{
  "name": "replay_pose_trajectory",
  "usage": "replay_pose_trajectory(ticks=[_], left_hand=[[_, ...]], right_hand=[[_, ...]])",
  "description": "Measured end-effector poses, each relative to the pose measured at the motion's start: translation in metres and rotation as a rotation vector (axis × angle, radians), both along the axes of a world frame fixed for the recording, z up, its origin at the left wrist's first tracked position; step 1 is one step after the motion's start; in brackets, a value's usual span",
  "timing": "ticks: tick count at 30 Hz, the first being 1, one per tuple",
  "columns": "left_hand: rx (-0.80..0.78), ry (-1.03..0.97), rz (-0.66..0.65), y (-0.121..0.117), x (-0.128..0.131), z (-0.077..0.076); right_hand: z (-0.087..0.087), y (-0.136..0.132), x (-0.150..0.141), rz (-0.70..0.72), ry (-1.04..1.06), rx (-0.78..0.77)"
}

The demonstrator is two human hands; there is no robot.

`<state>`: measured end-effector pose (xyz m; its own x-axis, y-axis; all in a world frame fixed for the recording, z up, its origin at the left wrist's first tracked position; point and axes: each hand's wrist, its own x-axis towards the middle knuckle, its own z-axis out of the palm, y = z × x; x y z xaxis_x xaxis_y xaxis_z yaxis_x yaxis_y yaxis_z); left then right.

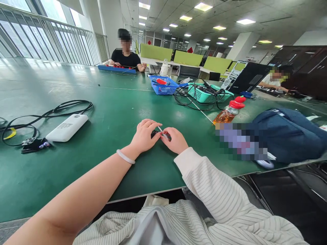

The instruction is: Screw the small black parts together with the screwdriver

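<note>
Over the green tabletop (109, 136), my left hand (145, 136) and my right hand (176, 140) meet, fingertips close together. A thin pale stick-like piece (160, 129) pokes up between the fingers, and something small and dark (154, 133) shows under my left palm. Most of what I pinch is hidden, so its kind is unclear. Both hands are closed, thumbs and fingers drawn in around these small parts. On my left wrist sits a white bangle (125, 157). The right arm wears a striped pale sleeve (217, 183).
To the left lie a white power bank (67, 128) and a black cord (58, 110). Ahead stand a blue basket (163, 89) and a green basket (201, 97) with cables. A red-capped bottle (226, 114) and dark blue bag (288, 136) are right. A person (125, 56) sits opposite.
</note>
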<state>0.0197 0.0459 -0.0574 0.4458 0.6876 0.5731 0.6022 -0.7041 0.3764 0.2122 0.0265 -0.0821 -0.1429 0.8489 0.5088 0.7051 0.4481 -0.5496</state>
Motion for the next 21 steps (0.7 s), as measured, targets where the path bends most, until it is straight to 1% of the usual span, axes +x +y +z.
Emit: replay_pose_trajectory(ticks=[2, 4, 6, 8, 11, 14, 16, 19, 21], left_hand=[[0.080, 0.046, -0.092, -0.009, 0.002, 0.005], [0.122, 0.115, -0.157, -0.022, 0.009, 0.010], [0.147, 0.161, -0.163, -0.042, 0.021, 0.014], [0.164, 0.179, -0.136, -0.066, 0.035, 0.016], [0.123, 0.189, -0.171, -0.108, 0.055, 0.012], [0.066, 0.179, -0.172, -0.148, 0.065, 0.002], [0.133, 0.203, -0.207, -0.169, 0.065, -0.004], [0.340, 0.221, -0.292, -0.191, 0.049, -0.007], [0.441, 0.204, -0.260, -0.199, 0.030, -0.006]], right_hand=[[-0.001, -0.003, 0.000, 0.002, -0.011, -0.040], [-0.002, -0.005, 0.000, -0.054, 0.008, -0.061], [-0.002, -0.008, 0.000, -0.098, 0.036, -0.065], [0.000, -0.013, -0.002, -0.100, 0.055, -0.054], [0.002, -0.028, -0.010, -0.139, 0.098, -0.006], [0.004, -0.048, -0.021, -0.279, 0.166, 0.084], [0.003, -0.064, -0.028, -0.338, 0.206, 0.147], [-0.003, -0.095, -0.041, -0.350, 0.228, 0.233], [-0.013, -0.120, -0.051, -0.324, 0.216, 0.266]])
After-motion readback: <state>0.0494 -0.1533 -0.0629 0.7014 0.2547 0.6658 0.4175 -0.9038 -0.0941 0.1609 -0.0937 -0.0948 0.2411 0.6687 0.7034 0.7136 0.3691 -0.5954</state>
